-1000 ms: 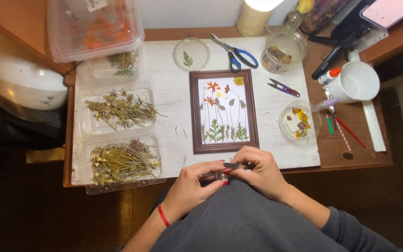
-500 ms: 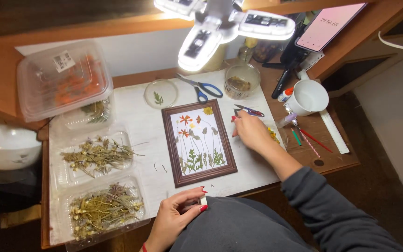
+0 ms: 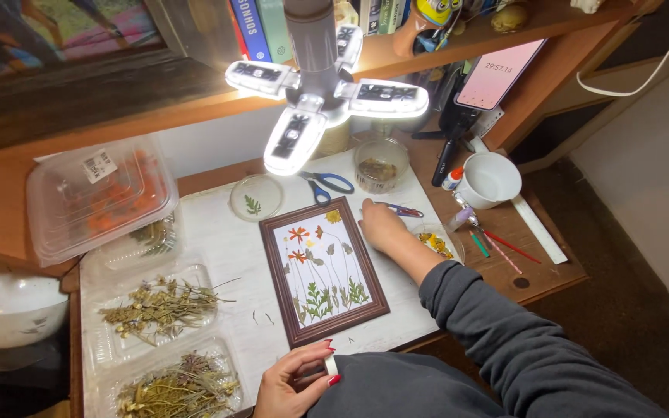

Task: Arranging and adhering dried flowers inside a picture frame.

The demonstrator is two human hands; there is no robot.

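Note:
A brown picture frame (image 3: pixel 283 285) with pressed flowers on white paper lies in the middle of the desk. My right hand (image 3: pixel 381 226) rests flat just right of the frame's upper corner, close to small purple-handled snips (image 3: pixel 401 209) and a little round dish of yellow petals (image 3: pixel 437 244). Whether its fingers touch the snips I cannot tell. My left hand (image 3: pixel 292 381) is at the near desk edge, below the frame, fingers closed on a small white object (image 3: pixel 331 363).
Clear trays of dried plants (image 3: pixel 160 310) line the left side, with a lidded plastic box (image 3: pixel 98 197) behind. A multi-arm lamp (image 3: pixel 315 93), blue scissors (image 3: pixel 327 184), a glass jar (image 3: pixel 381 166), a leaf dish (image 3: pixel 255 200), a white mug (image 3: pixel 489 179), a ruler and pencils stand at the back and right.
My view has tilted up and closer, bringing the lamp and shelf into sight. My right hand stays beside the frame's upper right corner; my left hand stays at the near edge.

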